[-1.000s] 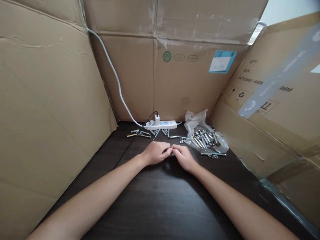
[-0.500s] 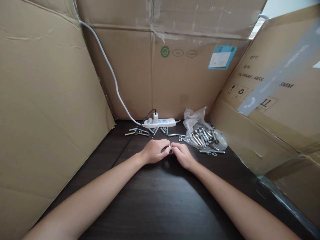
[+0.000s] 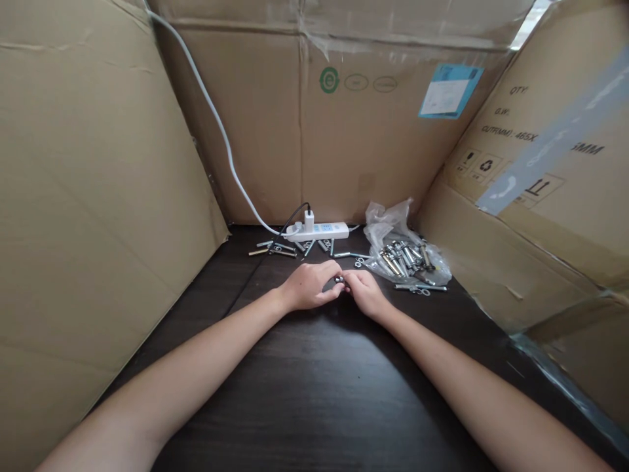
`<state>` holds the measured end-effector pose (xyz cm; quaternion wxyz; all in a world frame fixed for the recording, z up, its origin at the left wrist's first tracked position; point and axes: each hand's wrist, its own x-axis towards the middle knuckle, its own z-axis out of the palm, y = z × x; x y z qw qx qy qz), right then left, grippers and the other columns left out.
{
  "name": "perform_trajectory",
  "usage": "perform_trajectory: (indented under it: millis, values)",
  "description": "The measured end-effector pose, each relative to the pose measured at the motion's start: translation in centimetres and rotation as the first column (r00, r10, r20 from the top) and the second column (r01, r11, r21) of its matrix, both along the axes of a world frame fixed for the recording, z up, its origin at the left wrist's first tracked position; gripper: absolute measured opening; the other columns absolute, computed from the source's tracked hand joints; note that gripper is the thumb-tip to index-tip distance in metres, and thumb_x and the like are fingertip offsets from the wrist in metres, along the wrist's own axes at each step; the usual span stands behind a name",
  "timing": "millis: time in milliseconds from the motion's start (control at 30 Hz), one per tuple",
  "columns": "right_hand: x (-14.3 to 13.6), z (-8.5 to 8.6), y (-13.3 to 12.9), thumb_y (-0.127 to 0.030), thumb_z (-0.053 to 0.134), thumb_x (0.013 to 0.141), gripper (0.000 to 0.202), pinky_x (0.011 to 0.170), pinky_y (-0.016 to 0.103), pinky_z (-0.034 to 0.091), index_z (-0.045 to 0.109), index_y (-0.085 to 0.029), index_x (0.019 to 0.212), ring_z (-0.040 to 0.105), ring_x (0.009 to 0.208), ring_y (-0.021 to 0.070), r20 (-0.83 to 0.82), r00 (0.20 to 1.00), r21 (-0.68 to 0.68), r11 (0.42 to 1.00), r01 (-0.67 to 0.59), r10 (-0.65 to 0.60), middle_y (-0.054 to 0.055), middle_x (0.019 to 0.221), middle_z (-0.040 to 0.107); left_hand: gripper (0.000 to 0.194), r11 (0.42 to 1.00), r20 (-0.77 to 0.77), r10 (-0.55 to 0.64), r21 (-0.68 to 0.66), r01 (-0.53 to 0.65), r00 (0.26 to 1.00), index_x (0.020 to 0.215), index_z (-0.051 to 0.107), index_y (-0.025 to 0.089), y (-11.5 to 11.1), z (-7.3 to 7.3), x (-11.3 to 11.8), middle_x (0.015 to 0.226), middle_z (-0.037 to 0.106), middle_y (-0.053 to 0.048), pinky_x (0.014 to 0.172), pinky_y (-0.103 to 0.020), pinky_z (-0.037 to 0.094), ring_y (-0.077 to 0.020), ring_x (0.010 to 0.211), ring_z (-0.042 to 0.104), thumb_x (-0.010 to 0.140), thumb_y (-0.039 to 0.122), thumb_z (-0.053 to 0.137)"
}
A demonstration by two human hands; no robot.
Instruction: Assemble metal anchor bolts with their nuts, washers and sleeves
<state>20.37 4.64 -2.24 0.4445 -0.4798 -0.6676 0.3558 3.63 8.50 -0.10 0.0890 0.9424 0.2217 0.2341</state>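
Observation:
Over the dark table (image 3: 295, 367), my left hand (image 3: 312, 286) and my right hand (image 3: 365, 292) meet at the fingertips. Between them is a small shiny metal piece (image 3: 339, 279), too small to name for sure. The left thumb and fingers curve around it. My right hand is closed, its fingers pinched at the right side of the piece; part of it is hidden by the fingers. Behind the hands, several loose bolts (image 3: 282, 251) lie on the table. A clear plastic bag (image 3: 388, 223) with several bolts (image 3: 405, 257) in it lies behind and to the right.
A white power strip (image 3: 334, 231) with a plugged-in charger (image 3: 308, 221) stands at the back. Its white cable (image 3: 223, 134) runs up left, and a black cable (image 3: 249, 278) crosses the table. Cardboard walls (image 3: 265, 131) enclose the left, back and right.
The left fingers have opened a little around the metal piece, which shows more now. The view has tilted slightly downward.

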Motion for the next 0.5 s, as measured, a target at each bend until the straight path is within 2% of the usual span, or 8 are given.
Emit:
perform_trajectory:
  millis: [333,500]
  values:
    - [0.3,-0.05,0.16,-0.033,0.037,0.08,0.034,0.049,0.026,0.022,0.032,-0.021,0.049,0.029,0.048,0.0104,-0.007,1.0,-0.041,0.999,0.01,-0.011,-0.004,0.048,0.032,0.019,0.999,0.003,-0.037,0.009,0.037,0.999,0.101,0.05,0.018,-0.22,-0.12,0.16,0.093,0.057,-0.004,0.071,-0.026,0.044,-0.016,0.082,0.058,0.09,0.03,0.039]
    - [0.13,-0.11,0.15,-0.034,0.036,0.084,0.03,0.052,0.025,0.027,0.038,-0.021,0.057,0.033,0.054,0.0117,-0.034,0.999,0.012,1.0,0.015,-0.015,-0.003,0.056,0.037,0.014,0.998,0.112,0.045,-0.051,-0.04,0.993,0.096,0.05,0.019,0.16,-0.55,0.11,0.086,0.056,-0.001,0.065,-0.024,0.041,-0.0127,0.071,0.054,0.088,0.027,0.042]
